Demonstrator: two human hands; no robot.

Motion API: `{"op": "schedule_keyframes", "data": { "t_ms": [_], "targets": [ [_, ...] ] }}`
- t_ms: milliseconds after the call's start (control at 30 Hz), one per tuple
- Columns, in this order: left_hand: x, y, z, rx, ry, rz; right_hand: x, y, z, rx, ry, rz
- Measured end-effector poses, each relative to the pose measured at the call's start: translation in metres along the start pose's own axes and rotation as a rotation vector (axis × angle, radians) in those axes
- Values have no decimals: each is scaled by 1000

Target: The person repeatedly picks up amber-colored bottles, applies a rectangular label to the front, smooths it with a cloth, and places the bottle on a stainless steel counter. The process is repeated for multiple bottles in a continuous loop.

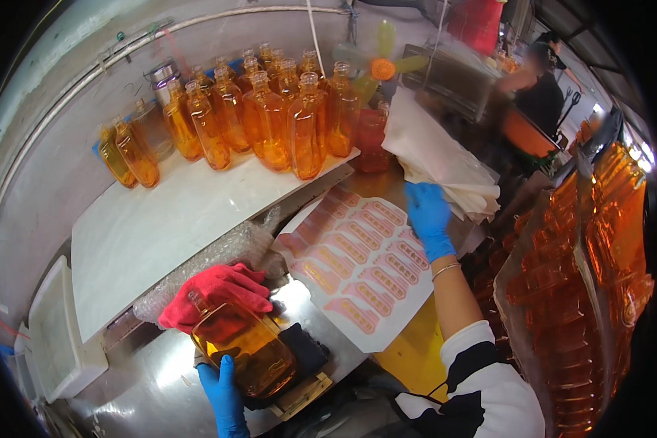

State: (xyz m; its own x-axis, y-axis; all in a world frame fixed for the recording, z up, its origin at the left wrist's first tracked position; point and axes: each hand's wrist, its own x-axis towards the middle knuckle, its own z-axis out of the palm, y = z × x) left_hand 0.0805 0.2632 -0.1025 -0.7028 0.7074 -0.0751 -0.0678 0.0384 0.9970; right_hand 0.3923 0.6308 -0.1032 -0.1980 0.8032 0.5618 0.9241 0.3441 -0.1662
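Note:
My left hand [225, 394], in a blue glove, grips an amber glass bottle [252, 350] near its side and base. The bottle is tilted over a wooden block [303, 396] and a black cloth [304, 346]. Just behind its neck lies a red cloth [215, 292]. To the right, a sheet of pink and gold printed labels [365, 252] lies on the work surface. My right hand [428, 215], also gloved, is at that sheet's far right edge, against a stack of whitish papers [445, 164]. Its fingers are curled; what they pinch is hidden.
Several amber bottles [270, 128] stand on a white board [168, 219] at the back. Bubble wrap [212, 263] runs along its front edge. A white plastic bin [58, 336] is at left. Wrapped amber bottles [562, 306] are piled at right. Another person [533, 84] works far right, beyond a fan [382, 69].

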Motion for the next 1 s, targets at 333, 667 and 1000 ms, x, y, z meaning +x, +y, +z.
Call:
{"op": "schedule_keyframes", "data": {
  "t_ms": [333,667,1000],
  "targets": [
    [-8,11,5,-61,0,-9,54,6,37,90,-789,96],
    [-13,2,6,-11,43,3,44,-14,41,-9,-610,18],
    [-14,11,14,-120,84,1,56,-1,55,-97,-810,38]
  ]
}}
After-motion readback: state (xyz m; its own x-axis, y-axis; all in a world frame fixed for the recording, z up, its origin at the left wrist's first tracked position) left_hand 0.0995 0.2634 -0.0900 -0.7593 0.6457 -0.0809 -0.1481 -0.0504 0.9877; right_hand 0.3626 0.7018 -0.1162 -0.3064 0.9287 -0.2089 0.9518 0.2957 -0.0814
